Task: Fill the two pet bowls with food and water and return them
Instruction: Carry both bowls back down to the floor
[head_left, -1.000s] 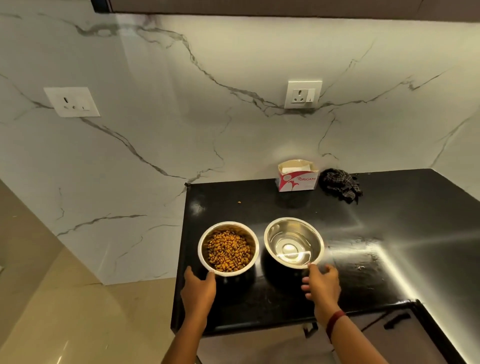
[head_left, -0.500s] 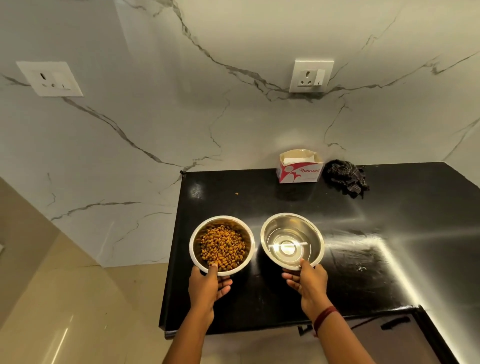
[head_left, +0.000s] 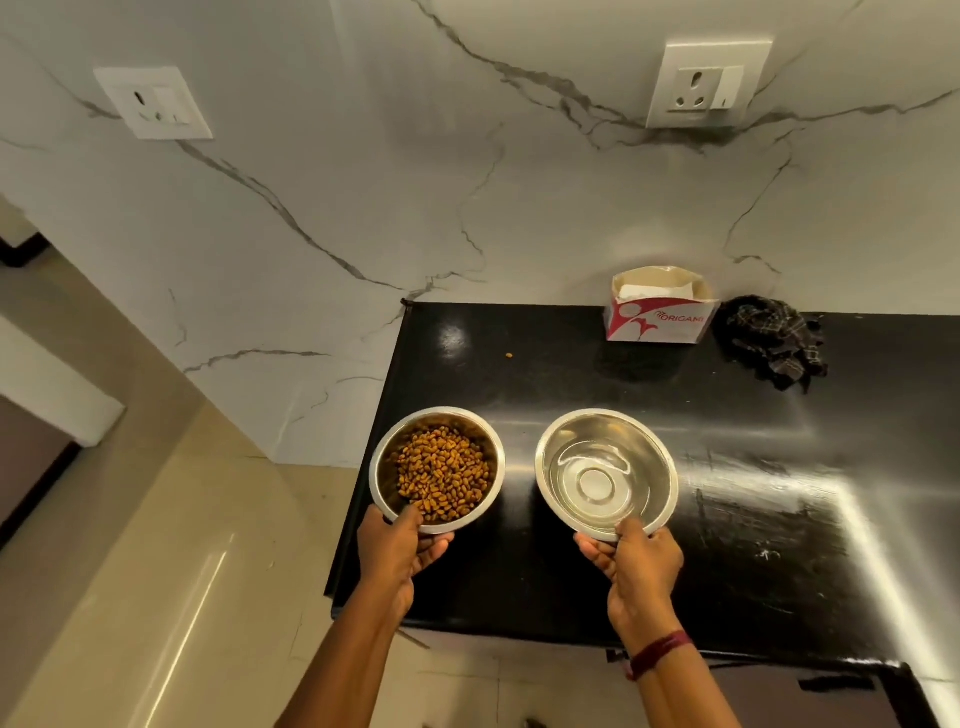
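Observation:
Two steel pet bowls are held above the black counter (head_left: 727, 545). The food bowl (head_left: 387, 457) on the left holds brown kibble. My left hand (head_left: 397, 551) grips its near rim, thumb inside and fingers underneath. The water bowl (head_left: 607, 475) on the right holds clear water. My right hand (head_left: 636, 564) grips its near rim the same way. Both bowls appear lifted slightly off the counter near its left front corner.
A red and white tissue box (head_left: 657, 306) and a dark checked cloth (head_left: 769, 340) sit at the counter's back by the marble wall. One stray kibble piece (head_left: 509, 355) lies on the counter. Beige floor tiles (head_left: 156, 571) extend to the left.
Both hands went from touching the bowls' near sides to gripping their rims, and the bowls have lifted toward me. The camera has moved closer and tilted down.

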